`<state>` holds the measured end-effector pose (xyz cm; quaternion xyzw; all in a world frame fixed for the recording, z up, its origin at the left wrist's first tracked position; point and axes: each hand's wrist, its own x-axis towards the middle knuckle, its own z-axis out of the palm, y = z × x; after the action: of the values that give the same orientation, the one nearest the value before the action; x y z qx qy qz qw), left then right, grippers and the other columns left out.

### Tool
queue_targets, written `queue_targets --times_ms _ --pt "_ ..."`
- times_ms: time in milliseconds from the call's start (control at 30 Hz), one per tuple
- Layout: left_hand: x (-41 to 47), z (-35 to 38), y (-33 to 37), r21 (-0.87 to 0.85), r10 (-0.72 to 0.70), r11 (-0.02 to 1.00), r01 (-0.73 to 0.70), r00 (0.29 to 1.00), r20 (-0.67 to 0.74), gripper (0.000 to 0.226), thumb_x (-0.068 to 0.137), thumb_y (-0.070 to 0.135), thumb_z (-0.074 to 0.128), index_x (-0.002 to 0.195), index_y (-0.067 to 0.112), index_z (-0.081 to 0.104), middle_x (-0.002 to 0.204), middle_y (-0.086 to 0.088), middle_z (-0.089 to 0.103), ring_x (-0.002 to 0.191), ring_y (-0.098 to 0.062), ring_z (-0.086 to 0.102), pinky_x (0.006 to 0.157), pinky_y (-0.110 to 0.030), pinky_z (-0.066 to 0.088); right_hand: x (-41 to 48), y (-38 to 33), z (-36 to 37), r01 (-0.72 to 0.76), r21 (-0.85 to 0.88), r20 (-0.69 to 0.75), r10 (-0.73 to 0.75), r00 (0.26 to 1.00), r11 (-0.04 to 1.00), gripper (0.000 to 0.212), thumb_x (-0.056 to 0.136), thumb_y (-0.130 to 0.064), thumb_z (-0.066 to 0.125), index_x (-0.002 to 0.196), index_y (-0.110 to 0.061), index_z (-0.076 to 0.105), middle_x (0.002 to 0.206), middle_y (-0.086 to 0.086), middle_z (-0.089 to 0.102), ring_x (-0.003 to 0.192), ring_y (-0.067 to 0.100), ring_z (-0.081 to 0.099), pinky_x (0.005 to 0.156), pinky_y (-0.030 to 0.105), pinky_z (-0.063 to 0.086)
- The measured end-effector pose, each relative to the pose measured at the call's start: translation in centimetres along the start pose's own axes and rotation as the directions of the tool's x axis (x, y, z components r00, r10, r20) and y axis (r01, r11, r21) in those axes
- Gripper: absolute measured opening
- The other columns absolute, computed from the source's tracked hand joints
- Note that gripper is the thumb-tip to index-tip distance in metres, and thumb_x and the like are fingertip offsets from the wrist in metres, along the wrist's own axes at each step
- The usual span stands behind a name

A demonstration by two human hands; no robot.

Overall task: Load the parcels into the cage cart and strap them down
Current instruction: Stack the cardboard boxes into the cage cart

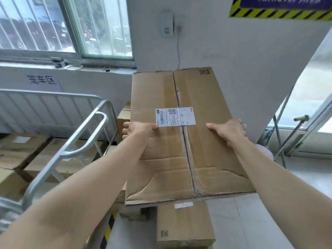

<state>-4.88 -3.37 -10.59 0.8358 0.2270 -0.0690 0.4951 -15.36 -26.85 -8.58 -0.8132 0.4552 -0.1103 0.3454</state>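
Plainly, in the head view, a large flat cardboard parcel is held up in front of the wall, clear of the floor. The left grip clasps its left edge, thumb on top touching the white label, fingers curled round the side. The right grip clasps the right edge the same way. To the left stands the cage cart, its metal rails around stacked boxes. Another carton lies beneath the parcel.
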Motion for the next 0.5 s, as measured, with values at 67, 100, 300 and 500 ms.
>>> queue_targets --times_ms 67,100,300,500 --pt "0.7 -3.8 1.4 -0.070 0.019 0.997 -0.023 0.999 -0.046 0.113 0.061 0.040 0.086 0.141 0.000 0.016 0.146 -0.016 0.029 0.134 -0.031 0.030 0.110 -0.043 0.029 -1.3 -3.6 0.1 0.088 0.034 -0.005 -0.088 0.996 0.996 0.111 0.063 -0.060 0.079 0.142 0.002 0.030 0.144 0.021 0.034 0.131 0.040 0.039 0.109 0.051 0.027" --pt "1.1 -5.7 1.9 -0.094 0.028 0.995 -0.035 0.997 -0.074 0.116 0.062 0.040 0.086 0.142 0.000 0.012 0.147 -0.016 0.027 0.134 -0.032 0.030 0.110 -0.044 0.030 -1.9 -5.4 0.4 0.130 0.045 -0.002 -0.130 0.992 0.991 0.109 0.063 -0.060 0.079 0.140 0.001 0.033 0.144 0.020 0.035 0.131 0.039 0.039 0.109 0.052 0.028" --pt "4.7 -18.2 2.2 -0.179 -0.001 0.983 -0.033 0.982 -0.190 0.106 0.068 0.043 0.082 0.137 0.002 0.014 0.147 -0.015 0.021 0.137 -0.026 0.024 0.110 -0.035 0.023 -6.8 -17.0 5.7 0.345 0.112 0.075 -0.354 0.932 0.932 0.115 0.060 -0.064 0.078 0.142 0.001 0.031 0.147 0.017 0.035 0.138 0.035 0.031 0.110 0.053 0.030" --pt "9.4 -30.5 -0.4 -0.288 -0.059 0.957 -0.025 0.958 -0.279 0.106 0.074 0.040 0.078 0.142 0.001 0.007 0.149 -0.015 0.019 0.138 -0.025 0.023 0.110 -0.032 0.025 -13.4 -28.1 14.2 0.479 0.162 0.194 -0.504 0.841 0.862 0.117 0.055 -0.067 0.078 0.140 -0.002 0.032 0.147 0.019 0.036 0.137 0.034 0.034 0.111 0.047 0.032"
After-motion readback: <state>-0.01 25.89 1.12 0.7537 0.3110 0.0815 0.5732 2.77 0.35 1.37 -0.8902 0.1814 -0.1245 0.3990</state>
